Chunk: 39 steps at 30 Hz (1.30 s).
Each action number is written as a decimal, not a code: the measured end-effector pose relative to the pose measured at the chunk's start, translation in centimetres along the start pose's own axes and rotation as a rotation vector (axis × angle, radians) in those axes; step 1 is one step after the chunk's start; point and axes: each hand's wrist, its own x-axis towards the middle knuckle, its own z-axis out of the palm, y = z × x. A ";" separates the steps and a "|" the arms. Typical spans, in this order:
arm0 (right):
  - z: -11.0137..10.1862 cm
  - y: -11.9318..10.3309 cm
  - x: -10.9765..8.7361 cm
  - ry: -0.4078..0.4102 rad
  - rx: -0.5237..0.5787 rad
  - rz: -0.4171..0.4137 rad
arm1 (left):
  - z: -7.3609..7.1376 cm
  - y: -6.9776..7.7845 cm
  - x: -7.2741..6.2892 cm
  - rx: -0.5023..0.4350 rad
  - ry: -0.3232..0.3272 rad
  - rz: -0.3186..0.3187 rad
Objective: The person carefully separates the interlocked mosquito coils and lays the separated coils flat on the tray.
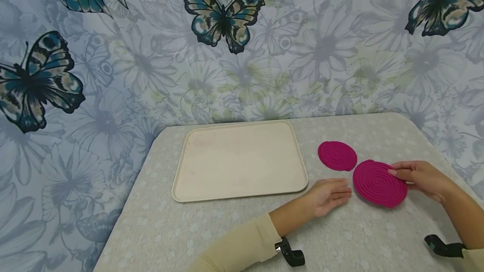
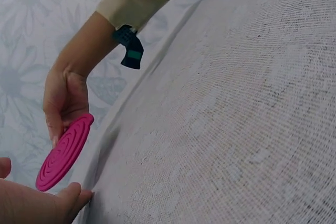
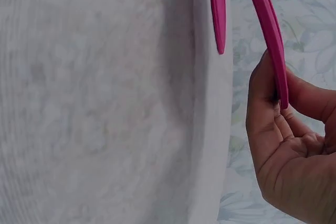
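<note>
My right hand (image 1: 425, 179) pinches the right edge of a round magenta coaster (image 1: 379, 184) with concentric ridges, thumb on its upper face. In the right wrist view the coaster (image 3: 269, 35) appears edge-on between thumb and fingers, raised off the table. A smaller matching coaster (image 1: 337, 155) lies flat on the table just behind it. My left hand (image 1: 330, 196) has its fingers stretched out and reaches toward the left edge of the held coaster, holding nothing. The left wrist view shows the held coaster (image 2: 65, 153) tilted above the left hand (image 2: 37, 203).
A cream rectangular tray (image 1: 242, 160) lies at the back left of the table, with nothing on it. A pale patterned cloth (image 1: 151, 230) covers the table. Behind hangs a butterfly-and-flower backdrop (image 1: 245, 79). Dark straps (image 1: 291, 253) hang at both wrists.
</note>
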 end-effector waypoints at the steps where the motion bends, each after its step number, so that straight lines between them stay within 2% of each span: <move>1: 0.1 -0.2 0.0 -0.006 0.010 -0.003 | 0.0 0.1 0.0 0.014 -0.016 0.004; 7: 1.6 -2.2 -0.2 -0.019 0.034 -0.033 | -0.6 0.8 -0.1 0.070 -0.153 0.002; 11: 2.6 -3.2 -0.7 -0.021 0.069 -0.074 | -1.3 0.9 -0.4 0.054 -0.170 0.014; 16: 4.2 -4.4 -0.7 -0.018 0.106 -0.113 | -2.8 1.4 -1.1 0.008 -0.116 0.057; 26: 9.1 -8.4 1.5 0.031 0.155 -0.131 | -6.1 4.2 -3.9 0.020 -0.064 0.153; 35: 13.5 -11.8 3.8 0.048 0.213 -0.129 | -9.7 6.4 -5.3 0.063 0.051 0.306; 39: 15.3 -13.0 4.8 0.043 0.230 -0.145 | -11.2 7.5 -5.8 0.069 0.096 0.351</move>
